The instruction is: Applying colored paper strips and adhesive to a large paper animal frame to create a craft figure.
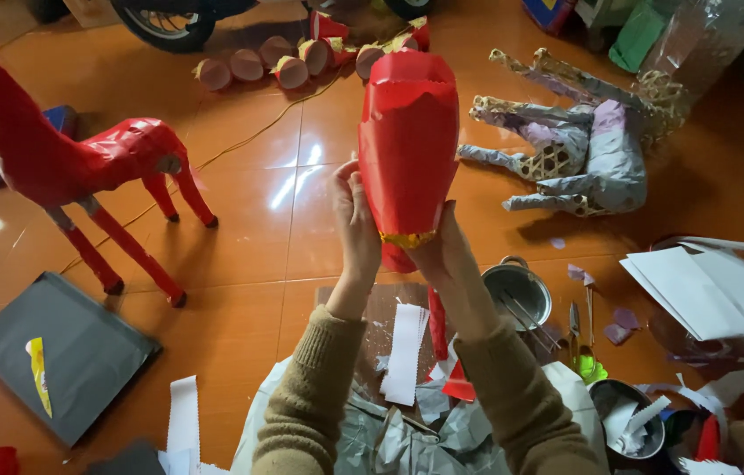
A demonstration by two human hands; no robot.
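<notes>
Head cam view, looking down: both hands are up holding a red paper-covered form (407, 145), kind of vase-shaped, with a gold foil band near its narrow bottom end. Left hand (356, 224) is pressed flat against its left side, fingers together, and right hand (442, 251) is clamped around the lower right edge near the gold band. Using that red form as the landmark: to its left on the orange tiled floor (249, 220) stands a red paper horse (82, 171), to its right lies an unfinished grey paper horse (579, 149) with woven frame showing. Below-right of it sit a small metal pot (517, 290) and a stack of white sheets (706, 290). Far lower left is a flat grey sheet (64, 352) with a yellow scrap on it.
</notes>
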